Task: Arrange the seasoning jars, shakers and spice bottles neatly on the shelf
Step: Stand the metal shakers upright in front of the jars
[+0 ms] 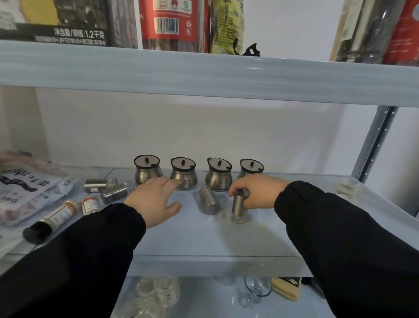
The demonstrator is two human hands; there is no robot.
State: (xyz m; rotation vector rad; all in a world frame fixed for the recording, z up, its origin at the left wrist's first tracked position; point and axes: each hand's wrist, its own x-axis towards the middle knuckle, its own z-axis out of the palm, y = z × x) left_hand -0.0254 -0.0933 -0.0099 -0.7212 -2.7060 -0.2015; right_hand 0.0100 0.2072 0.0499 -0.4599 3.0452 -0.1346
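A: What are the hands working over?

B: A pale grey-blue shelf board (212,243) against a plain white wall, with an upper shelf (207,72) of packaged goods overhead and a metal upright post (377,142) out past the right hand (255,191)

A: And the room to move?

B: The board's front edge runs under both black sleeves. Bare board lies between the two hands and nearer than them. Beyond the left hand (154,199) it is crowded: two steel shakers (99,184) on their sides, two spice bottles (90,205) lying flat nearer the edge, and a printed packet (22,189) further out

A: The hands themselves?

B: The left lies open, palm down, fingers stretched to the foot of the second jar (183,174); whether they touch it I cannot tell. The right grips the top of an upright shaker (239,208), fingers curled round its cap. Another shaker (208,199) lies tipped over between the hands

A: The containers?

B: Four steel seasoning jars (147,170) stand in a row just behind the fingertips, lids on, the last half hidden by the right hand. Their contents do not show. Under the board, below the wrists, clear glass jars (159,293) sit beside a stemmed glass (255,290)
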